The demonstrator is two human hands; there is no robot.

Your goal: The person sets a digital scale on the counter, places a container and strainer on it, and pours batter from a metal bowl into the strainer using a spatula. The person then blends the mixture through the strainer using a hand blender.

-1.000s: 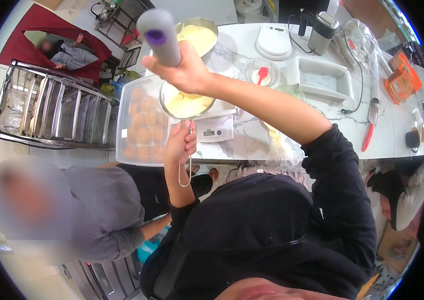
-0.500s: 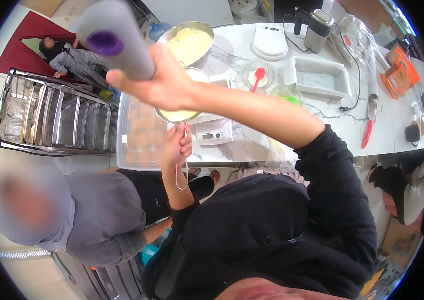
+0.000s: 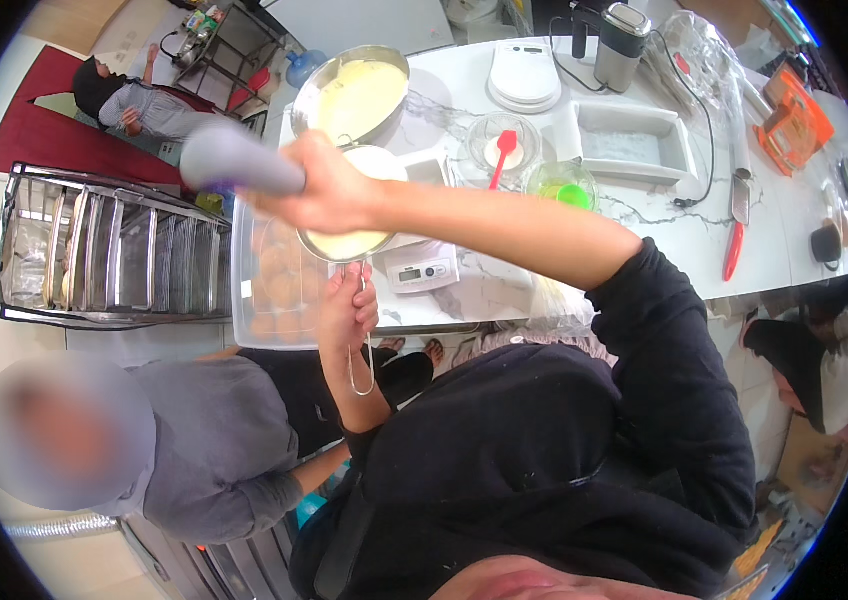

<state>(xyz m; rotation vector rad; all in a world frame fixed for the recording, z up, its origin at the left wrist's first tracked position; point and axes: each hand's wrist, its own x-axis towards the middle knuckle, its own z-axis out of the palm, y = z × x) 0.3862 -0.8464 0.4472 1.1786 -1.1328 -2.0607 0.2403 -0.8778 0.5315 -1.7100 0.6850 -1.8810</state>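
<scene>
My left hand (image 3: 347,308) is closed round the wire loop handle of a round metal strainer (image 3: 346,256). Pale yellow stuff shows inside its rim. Above the strainer, my right hand (image 3: 329,188) grips a grey cylindrical container (image 3: 234,163), blurred by motion and lying nearly level toward the left. My right hand and wrist hide part of the strainer. Behind it stands a metal bowl (image 3: 391,122) of pale yellow batter. A white digital kitchen scale (image 3: 422,272) sits just right of the strainer.
A clear plastic box (image 3: 262,338) of brown rounded items stands at left. Rightward are a red spatula (image 3: 507,145) in a glass bowl, a lined loaf tin (image 3: 632,150) and a red-handled knife (image 3: 738,230). A person in grey (image 3: 214,430) is close at left, beside a tray rack (image 3: 124,250).
My right hand has swung the grey container down from a raised, upward tilt to nearly level. My left hand keeps its grip on the strainer handle. The view has shifted slightly.
</scene>
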